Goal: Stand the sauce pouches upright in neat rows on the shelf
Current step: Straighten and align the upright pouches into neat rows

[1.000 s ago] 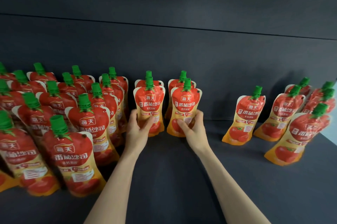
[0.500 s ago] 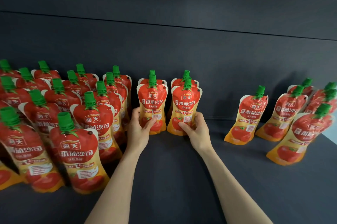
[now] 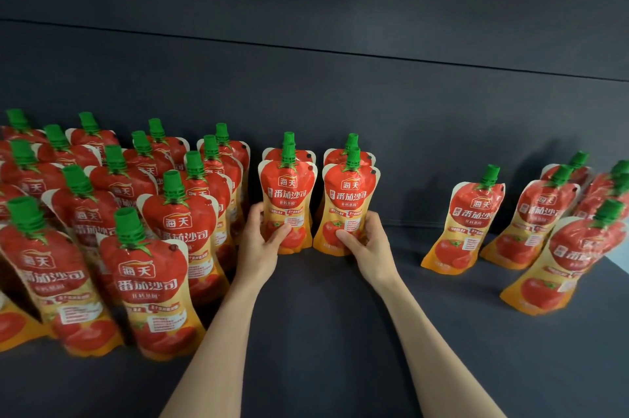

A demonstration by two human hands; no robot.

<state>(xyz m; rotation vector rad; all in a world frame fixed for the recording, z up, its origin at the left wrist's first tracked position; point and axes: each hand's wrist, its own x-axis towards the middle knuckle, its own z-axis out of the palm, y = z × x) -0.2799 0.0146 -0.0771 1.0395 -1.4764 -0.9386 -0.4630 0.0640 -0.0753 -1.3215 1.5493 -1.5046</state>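
Pouches (image 3: pixel 287 199) closer together, one per hand (image 3: pixel 258 242)

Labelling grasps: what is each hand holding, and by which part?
Left hand grips the left middle pouch by its lower body; right hand grips the right middle pouch by its lower body.

Cropped, covered, blurred
Left-edge pouches (image 3: pixel 8 324) were cut off by the frame. Two rear pouches (image 3: pixel 288 137) showed only caps and shoulders behind the front pair (image 3: pixel 287 194). Far-right pouches (image 3: pixel 607 188) were blurred, their print unreadable.
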